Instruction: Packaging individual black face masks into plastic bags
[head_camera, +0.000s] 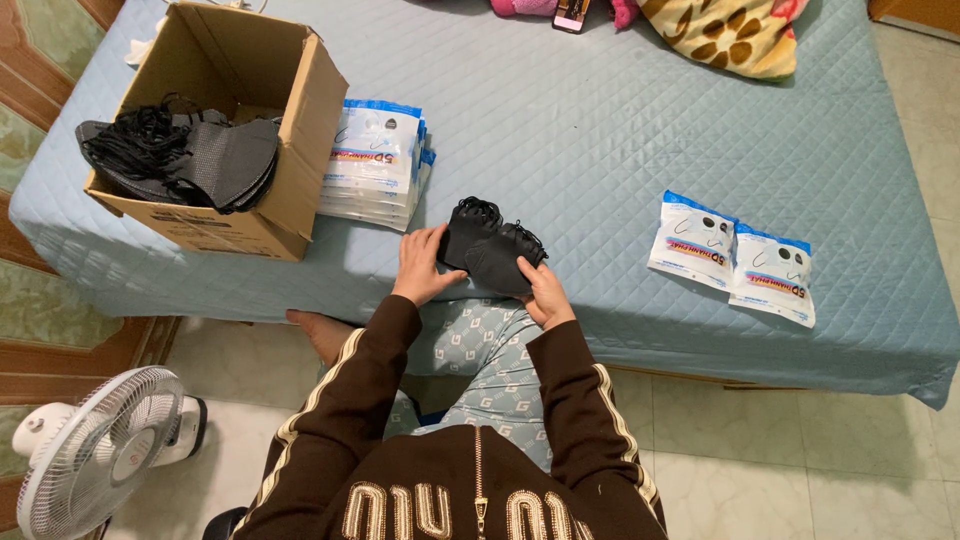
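Box (240, 130) left of packets (375, 165), on bed (600, 130).

Even, soft indoor light; sharp frame.
Faint shadows beside the cardboard box (225, 120); wide-angle bending at the bed's (600, 130) corners; no glare.

A wide bed (620, 120) fills most of the room, spread with a pale blue quilted cover that hangs over its near edge. The floor (800, 460) is pale, glossy tile — greenish-white, with thin grout lines. At the left, patterned green tiles framed in reddish-brown wood (40, 290). A white standing fan (95, 450) sits low in the corner. Light is even and soft — indoor.
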